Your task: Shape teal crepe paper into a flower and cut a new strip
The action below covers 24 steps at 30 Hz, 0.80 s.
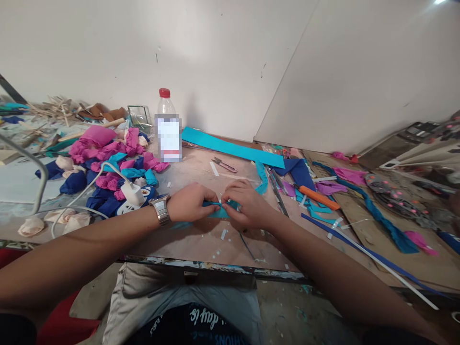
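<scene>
My left hand (190, 202) and my right hand (246, 203) meet over the middle of the wooden worktable (201, 242). Both pinch a small teal strip of material (220, 210) that lies between them, fingers curled and pressed on it. A metal watch (160, 209) sits on my left wrist. A small pair of thread snips (224, 165) lies just beyond my hands. A long teal sheet (233, 148) stretches along the table behind them.
A clear bottle with a red cap (167, 127) stands at the back. A heap of pink, blue and teal fabric flowers (108, 167) fills the left. An orange cutter (318, 197), loose strips and scraps lie to the right. A white plug and cable (132, 193) rest left.
</scene>
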Each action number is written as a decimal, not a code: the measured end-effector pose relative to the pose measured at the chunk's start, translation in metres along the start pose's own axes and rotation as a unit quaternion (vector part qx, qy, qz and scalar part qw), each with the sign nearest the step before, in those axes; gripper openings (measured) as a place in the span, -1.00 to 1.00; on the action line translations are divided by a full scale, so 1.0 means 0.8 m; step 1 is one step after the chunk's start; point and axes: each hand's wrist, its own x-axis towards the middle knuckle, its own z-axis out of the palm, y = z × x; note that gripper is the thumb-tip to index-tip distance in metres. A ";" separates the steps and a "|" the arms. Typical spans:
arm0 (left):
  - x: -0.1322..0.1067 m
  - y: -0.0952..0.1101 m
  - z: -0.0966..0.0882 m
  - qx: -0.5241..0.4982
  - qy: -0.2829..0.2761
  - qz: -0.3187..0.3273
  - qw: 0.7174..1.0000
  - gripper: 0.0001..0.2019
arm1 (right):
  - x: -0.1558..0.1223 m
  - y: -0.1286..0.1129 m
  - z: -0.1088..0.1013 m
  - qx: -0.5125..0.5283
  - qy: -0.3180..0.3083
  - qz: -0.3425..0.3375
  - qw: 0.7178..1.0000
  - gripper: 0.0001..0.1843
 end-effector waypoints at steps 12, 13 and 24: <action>0.003 -0.002 0.000 -0.045 -0.025 -0.007 0.999 -0.68 | 0.000 0.004 -0.002 -0.001 -0.010 0.006 1.000 -0.92; 0.003 -0.003 0.000 -0.048 -0.030 -0.010 0.998 -0.68 | 0.000 0.004 -0.002 -0.003 -0.009 0.006 1.000 -0.92; 0.003 0.001 -0.003 -0.023 -0.052 -0.011 0.998 -0.66 | 0.000 0.001 -0.004 0.023 -0.019 0.012 1.000 -0.92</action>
